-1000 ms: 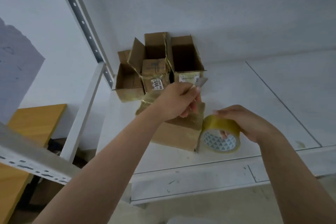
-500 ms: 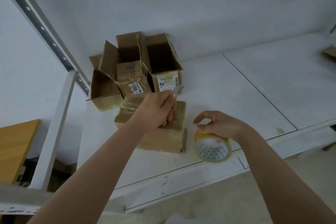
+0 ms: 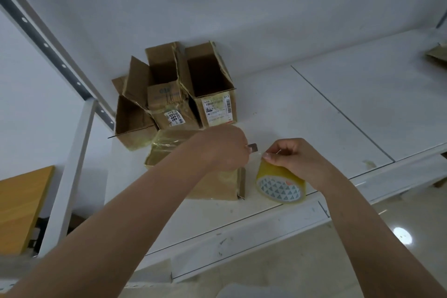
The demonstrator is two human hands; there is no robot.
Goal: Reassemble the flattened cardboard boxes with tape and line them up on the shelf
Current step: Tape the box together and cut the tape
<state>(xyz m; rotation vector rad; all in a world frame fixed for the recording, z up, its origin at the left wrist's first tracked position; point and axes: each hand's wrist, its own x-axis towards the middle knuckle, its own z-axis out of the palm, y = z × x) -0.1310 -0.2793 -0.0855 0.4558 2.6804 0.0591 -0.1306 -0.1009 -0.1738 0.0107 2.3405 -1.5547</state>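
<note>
A taped cardboard box (image 3: 217,186) lies on the white shelf (image 3: 314,116) near its front edge, partly hidden by my left arm. My left hand (image 3: 225,147) grips a small blade (image 3: 252,147) just above the box's right end. My right hand (image 3: 292,159) pinches the top of a yellow tape roll (image 3: 278,182) that stands on edge right of the box. A clear strip of tape seems to run between roll and box. Behind, three open boxes (image 3: 208,84) stand together against the wall.
A perforated metal upright (image 3: 55,60) and a white post (image 3: 70,176) frame the shelf's left side. Flat cardboard (image 3: 439,54) shows at the far right edge. A wooden board (image 3: 21,208) sits low on the left. The floor lies below the shelf.
The view has shifted. My left hand with the blade moved right, off the box top toward the roll. My right hand drew in, fingers curling onto the top of the tape roll.
</note>
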